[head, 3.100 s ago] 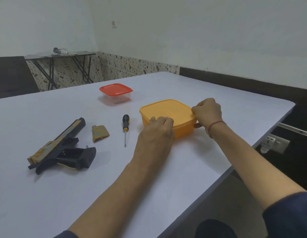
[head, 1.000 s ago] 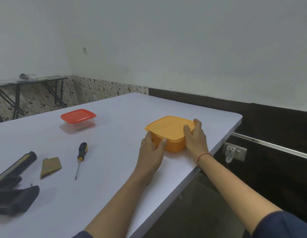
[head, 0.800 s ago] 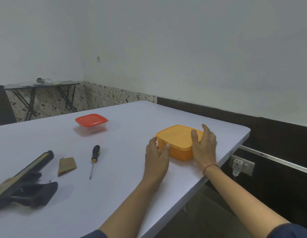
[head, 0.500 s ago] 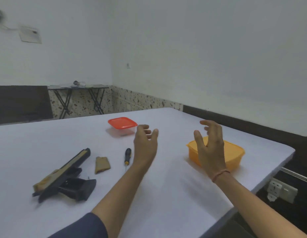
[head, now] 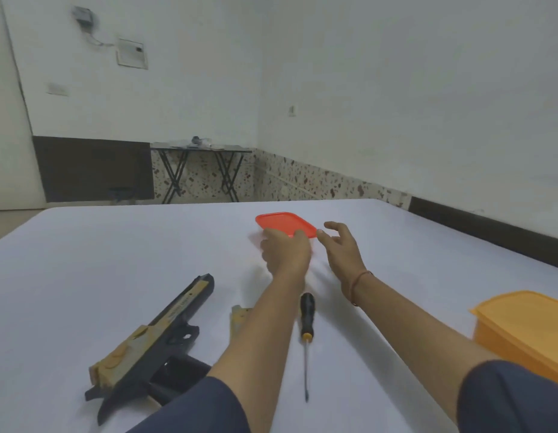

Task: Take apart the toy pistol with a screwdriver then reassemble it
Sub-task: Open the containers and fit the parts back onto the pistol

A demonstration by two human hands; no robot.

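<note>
The black and tan toy pistol [head: 165, 335] lies on its side on the white table [head: 115, 245] at the near left. A tan grip panel [head: 238, 317] lies beside it, partly hidden by my left forearm. The screwdriver [head: 306, 310], with a black handle, lies between my forearms, tip toward me. My left hand [head: 285, 251] is stretched out to the near side of a clear box with a red lid [head: 284, 225]; its fingertips are hidden, so its hold is unclear. My right hand [head: 340, 248] hovers at the box's right corner, fingers spread and holding nothing.
An orange lidded box [head: 527, 326] stands at the table's near right edge. A small folding table [head: 202, 148] stands by the far wall. The table's right edge runs diagonally past the orange box.
Both hands let go of the orange box and swung left and forward to the red-lidded box. The view turned left, so the orange box now sits at the right.
</note>
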